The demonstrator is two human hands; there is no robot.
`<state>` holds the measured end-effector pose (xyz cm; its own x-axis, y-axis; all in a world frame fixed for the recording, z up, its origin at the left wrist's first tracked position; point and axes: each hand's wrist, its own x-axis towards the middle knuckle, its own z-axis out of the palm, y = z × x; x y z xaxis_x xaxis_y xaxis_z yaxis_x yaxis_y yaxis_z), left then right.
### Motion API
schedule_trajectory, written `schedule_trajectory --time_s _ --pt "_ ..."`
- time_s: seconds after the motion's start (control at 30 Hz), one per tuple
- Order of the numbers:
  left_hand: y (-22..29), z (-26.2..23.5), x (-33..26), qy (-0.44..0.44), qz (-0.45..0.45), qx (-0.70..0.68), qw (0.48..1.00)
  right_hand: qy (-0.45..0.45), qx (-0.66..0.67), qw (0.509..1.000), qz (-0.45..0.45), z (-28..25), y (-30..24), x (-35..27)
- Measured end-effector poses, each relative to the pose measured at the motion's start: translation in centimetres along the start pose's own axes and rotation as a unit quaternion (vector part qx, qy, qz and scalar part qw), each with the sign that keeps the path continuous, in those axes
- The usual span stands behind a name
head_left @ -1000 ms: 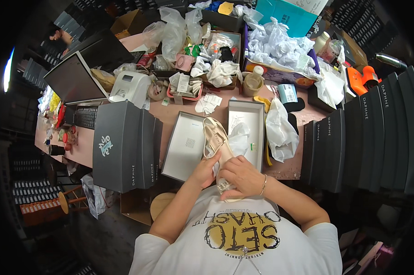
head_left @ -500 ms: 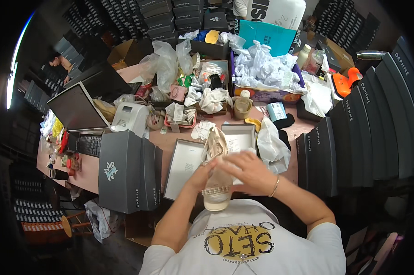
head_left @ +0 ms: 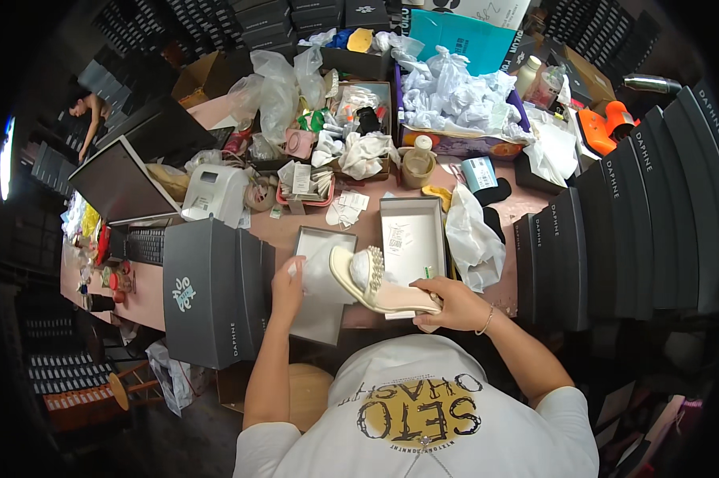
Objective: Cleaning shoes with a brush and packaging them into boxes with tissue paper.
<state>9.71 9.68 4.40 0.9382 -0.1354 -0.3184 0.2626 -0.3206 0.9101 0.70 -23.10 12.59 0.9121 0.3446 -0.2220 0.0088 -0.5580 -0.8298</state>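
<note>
Between left hand [head_left: 289, 280] and right hand [head_left: 453, 305], a pale sandal [head_left: 405, 297] has swung sideways, gripped at its heel by the right alone; the left, freed from it, now pinches a translucent sheet [head_left: 320, 273].

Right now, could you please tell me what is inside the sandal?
Inside the sandal, white stuffing sits beneath the beaded strap. The part of the insole under that stuffing is covered and cannot be seen.

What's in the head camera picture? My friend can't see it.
A person's right hand holds a cream sandal by its back while the left hand pinches filmy white wrapping. They are at a cluttered pink table, with an open shoebox in front and dark grey boxes on both sides.
</note>
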Motion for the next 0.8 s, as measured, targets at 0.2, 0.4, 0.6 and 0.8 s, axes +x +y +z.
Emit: schedule_trajectory --time_s 0.2,0.4,0.6,0.8 --pt "1.3 10.1 -4.9 -0.119 -0.090 -0.302 0.941 0.049 -0.112 0.992 0.034 1.9 -1.9 1.9" --pt "4.8 11.3 -2.7 -0.098 -0.232 -0.605 0.756 0.052 0.177 0.977 -0.109 0.1 -1.8 0.2" --pt "1.1 10.2 -3.0 -0.175 -0.188 -0.698 0.668 0.094 0.080 0.983 -0.135 3.0 -3.8 1.2" --pt "0.0 10.5 -4.9 -0.089 -0.227 -0.660 0.711 0.121 0.042 0.983 -0.131 5.0 -5.1 2.0"
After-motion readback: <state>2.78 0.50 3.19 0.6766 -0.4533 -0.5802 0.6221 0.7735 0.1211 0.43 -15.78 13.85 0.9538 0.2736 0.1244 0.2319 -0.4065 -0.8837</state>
